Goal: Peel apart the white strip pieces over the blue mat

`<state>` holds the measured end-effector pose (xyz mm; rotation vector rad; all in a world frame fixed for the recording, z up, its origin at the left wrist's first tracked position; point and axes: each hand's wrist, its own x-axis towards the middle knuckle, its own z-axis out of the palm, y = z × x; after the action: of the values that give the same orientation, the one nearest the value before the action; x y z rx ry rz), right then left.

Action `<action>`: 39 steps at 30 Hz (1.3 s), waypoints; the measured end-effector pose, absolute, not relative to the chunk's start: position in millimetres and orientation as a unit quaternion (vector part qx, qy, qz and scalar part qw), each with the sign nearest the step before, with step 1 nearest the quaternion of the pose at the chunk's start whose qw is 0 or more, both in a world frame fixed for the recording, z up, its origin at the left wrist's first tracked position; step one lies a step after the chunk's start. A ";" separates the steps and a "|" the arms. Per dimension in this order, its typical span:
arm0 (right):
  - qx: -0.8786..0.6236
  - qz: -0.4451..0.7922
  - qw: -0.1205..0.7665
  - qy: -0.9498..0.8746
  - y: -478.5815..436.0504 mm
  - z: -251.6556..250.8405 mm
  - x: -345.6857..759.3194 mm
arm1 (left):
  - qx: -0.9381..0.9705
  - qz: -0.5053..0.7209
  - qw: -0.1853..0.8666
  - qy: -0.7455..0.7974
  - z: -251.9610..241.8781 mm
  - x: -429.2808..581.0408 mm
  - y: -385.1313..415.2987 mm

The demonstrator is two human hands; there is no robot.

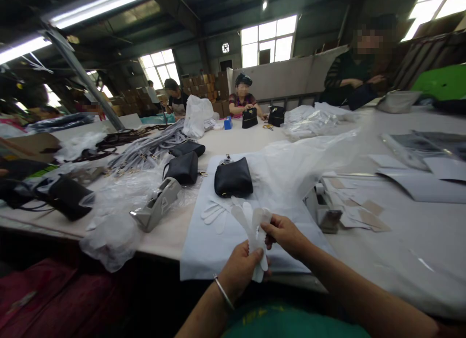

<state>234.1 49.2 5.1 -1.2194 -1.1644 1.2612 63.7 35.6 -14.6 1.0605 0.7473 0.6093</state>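
Observation:
My left hand (pixel 242 267) grips the lower ends of a fan of white rounded strips (pixel 251 221) over the near table edge. The fingers of my right hand (pixel 286 233) pinch the same bundle from the right, near its middle. More white strips (pixel 214 213) lie loose on a white sheet (pixel 204 253) just left of my hands. A small black handbag (pixel 233 178) stands on that sheet beyond the strips, an arm's reach ahead.
A grey tape dispenser (pixel 156 204) sits to the left among clear plastic bags (pixel 109 236). Two more black bags (pixel 184 167) stand behind it. Paper cards (pixel 358 214) lie to the right. Other people sit at the far side of the long table (pixel 400 241).

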 end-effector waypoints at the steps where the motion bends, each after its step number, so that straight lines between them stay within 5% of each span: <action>1: -0.493 0.534 0.503 -0.469 49.0 5.8 234.8 | 0.480 0.283 0.759 0.338 -14.4 63.7 36.3; 11: -0.583 0.463 0.465 -0.479 50.6 8.6 228.7 | 0.484 0.294 0.745 0.354 -13.1 70.2 35.5; 18: -0.476 0.578 0.495 -0.440 49.1 2.1 233.0 | 0.446 0.308 0.751 0.379 -16.4 65.2 38.9; 26: -0.574 0.491 0.459 -0.467 47.4 -2.6 229.3 | 0.490 0.267 0.740 0.376 -14.4 70.4 33.0; 33: -0.473 0.575 0.448 -0.495 39.0 -11.9 213.8 | 0.679 0.312 0.515 0.420 -11.9 71.3 37.6; 39: -0.559 0.533 0.528 -0.354 50.9 -8.8 218.2 | 0.868 0.241 0.295 0.319 10.8 44.4 72.8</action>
<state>218.2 50.9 -8.8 -1.3359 -0.8468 1.2728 44.4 72.8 10.8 2.3095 0.8489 0.6403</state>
